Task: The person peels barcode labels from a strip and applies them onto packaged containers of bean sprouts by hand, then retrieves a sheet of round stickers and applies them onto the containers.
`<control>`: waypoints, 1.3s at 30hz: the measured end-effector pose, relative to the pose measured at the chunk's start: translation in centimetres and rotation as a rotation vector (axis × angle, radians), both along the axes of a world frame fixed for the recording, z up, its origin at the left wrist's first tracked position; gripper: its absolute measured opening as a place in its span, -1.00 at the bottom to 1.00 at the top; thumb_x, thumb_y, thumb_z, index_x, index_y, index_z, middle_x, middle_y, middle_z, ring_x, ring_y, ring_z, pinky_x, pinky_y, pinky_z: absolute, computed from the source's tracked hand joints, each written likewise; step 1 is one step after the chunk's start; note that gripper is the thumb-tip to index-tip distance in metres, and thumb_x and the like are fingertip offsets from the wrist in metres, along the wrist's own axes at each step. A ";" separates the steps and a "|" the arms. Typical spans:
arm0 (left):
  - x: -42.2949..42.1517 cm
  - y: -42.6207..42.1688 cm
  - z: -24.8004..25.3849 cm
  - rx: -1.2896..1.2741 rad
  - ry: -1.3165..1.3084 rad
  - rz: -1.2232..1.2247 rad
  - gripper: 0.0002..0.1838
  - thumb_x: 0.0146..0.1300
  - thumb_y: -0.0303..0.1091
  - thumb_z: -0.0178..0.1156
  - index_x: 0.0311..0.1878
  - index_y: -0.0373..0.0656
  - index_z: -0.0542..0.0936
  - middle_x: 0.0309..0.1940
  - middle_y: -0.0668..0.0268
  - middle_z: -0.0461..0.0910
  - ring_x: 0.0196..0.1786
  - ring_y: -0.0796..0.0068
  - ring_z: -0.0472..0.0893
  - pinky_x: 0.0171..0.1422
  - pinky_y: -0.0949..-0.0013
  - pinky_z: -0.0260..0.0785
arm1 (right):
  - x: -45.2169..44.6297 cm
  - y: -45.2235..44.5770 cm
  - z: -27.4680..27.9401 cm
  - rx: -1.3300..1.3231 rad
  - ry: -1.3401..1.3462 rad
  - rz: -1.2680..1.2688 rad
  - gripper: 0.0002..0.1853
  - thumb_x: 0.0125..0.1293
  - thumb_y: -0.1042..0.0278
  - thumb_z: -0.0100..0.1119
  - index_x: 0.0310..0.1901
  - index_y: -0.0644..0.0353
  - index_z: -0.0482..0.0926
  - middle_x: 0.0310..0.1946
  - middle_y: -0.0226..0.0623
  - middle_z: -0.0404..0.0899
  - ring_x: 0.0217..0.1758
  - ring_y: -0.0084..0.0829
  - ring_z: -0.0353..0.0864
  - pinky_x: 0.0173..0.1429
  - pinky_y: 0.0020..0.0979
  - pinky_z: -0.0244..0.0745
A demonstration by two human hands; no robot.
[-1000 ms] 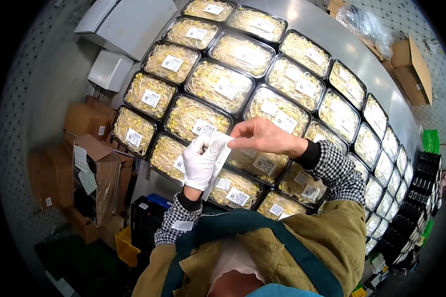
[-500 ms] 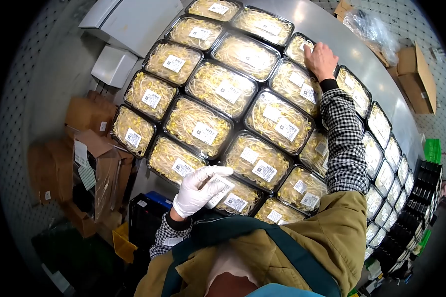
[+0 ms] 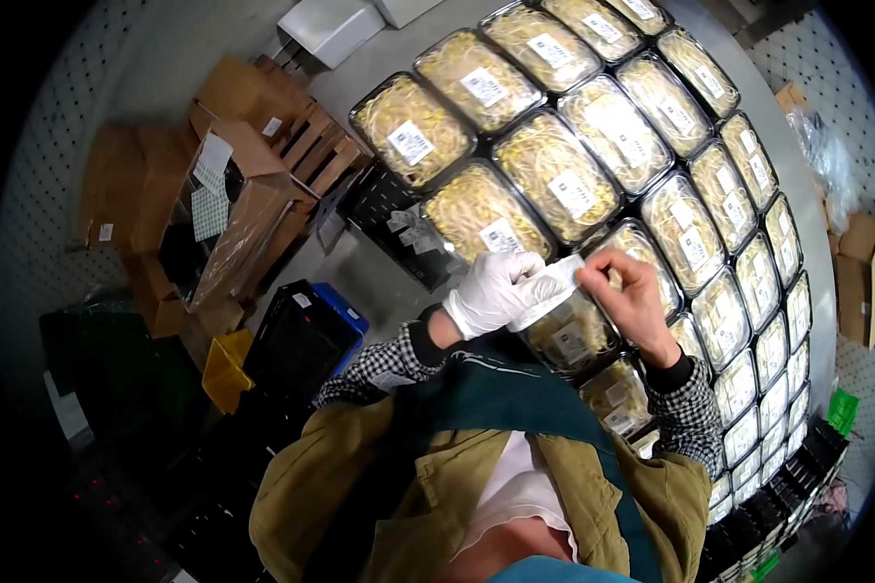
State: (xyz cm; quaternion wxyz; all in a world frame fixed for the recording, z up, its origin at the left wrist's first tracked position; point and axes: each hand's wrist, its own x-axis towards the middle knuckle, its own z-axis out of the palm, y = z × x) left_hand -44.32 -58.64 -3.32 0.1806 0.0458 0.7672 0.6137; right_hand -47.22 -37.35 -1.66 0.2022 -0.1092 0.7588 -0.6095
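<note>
My left hand [image 3: 496, 293], in a white glove, is closed on a white strip of labels [image 3: 551, 291] in front of my chest. My right hand [image 3: 634, 299] is bare, its thumb and forefinger pinched at the strip's far end. Whether a single label has come loose there is too small to tell. Beneath and beyond both hands stand clear-lidded black trays of bean sprouts [image 3: 557, 175], set close together in rows. Nearest my left hand is a tray [image 3: 472, 206] with one white printed label; some trays farther right carry two labels.
The trays rest on a metal table [image 3: 749, 87]. On the floor to the left are cardboard boxes [image 3: 141, 185], a black crate [image 3: 287, 335], a blue crate [image 3: 345, 316] and a yellow bin [image 3: 227, 369]. An open carton [image 3: 860, 277] stands beyond the table's right side.
My right hand has come back from a far tray to the label strip in my left hand. The view has shifted, so the trays appear farther up and right.
</note>
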 end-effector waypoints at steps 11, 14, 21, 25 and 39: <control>2.4 -18.1 1.1 0.361 -0.139 0.222 -0.80 0.30 -0.51 0.17 -0.03 -0.31 0.59 -0.14 0.28 0.65 -0.14 0.58 0.61 -0.02 0.53 0.47 | -2.3 -16.7 -8.7 0.897 0.871 -0.347 -0.75 0.16 0.22 0.26 -0.50 0.13 0.43 -0.52 -0.28 0.40 -0.35 -0.28 0.41 -0.15 -0.26 0.17; 2.3 -18.8 -0.9 0.317 -0.036 0.140 -0.86 0.29 -0.51 0.19 -0.10 -0.29 0.59 -0.20 0.32 0.63 -0.13 0.62 0.59 0.01 0.54 0.45 | -1.9 -17.3 -7.9 1.001 0.819 -0.349 -0.75 0.17 0.22 0.24 -0.46 0.15 0.40 -0.47 -0.25 0.37 -0.31 -0.28 0.40 -0.15 -0.25 0.16; -0.3 -15.1 -3.3 0.187 0.191 0.143 -0.88 0.28 -0.45 0.24 -0.36 -0.29 0.60 -0.48 0.43 0.55 -0.44 0.74 0.44 -0.37 0.59 0.29 | 0.8 -17.1 -3.9 0.143 0.007 -0.312 -0.78 0.39 0.24 0.09 -0.17 0.25 0.49 -0.34 -0.41 0.50 -0.26 -0.59 0.43 -0.14 -0.47 0.29; -1.8 -13.4 -4.0 0.141 0.134 0.071 -0.76 0.25 -0.32 0.30 -0.45 -0.28 0.59 -0.65 0.45 0.46 -0.54 0.72 0.38 -0.45 0.50 0.27 | 2.5 -16.2 -2.2 0.005 -0.025 -0.175 -0.80 0.35 0.30 0.15 -0.20 0.28 0.57 -0.36 -0.33 0.61 -0.28 -0.57 0.54 -0.15 -0.53 0.43; -4.9 -9.5 -1.4 0.287 -0.020 -0.037 -0.86 0.28 -0.48 0.22 -0.13 -0.29 0.60 -0.26 0.39 0.63 -0.20 0.69 0.54 -0.07 0.59 0.40 | -9.0 -9.3 -8.9 1.074 0.683 -0.597 -0.70 0.19 0.05 0.19 -0.44 0.13 0.47 -0.53 -0.29 0.44 -0.36 -0.27 0.44 -0.12 -0.19 0.18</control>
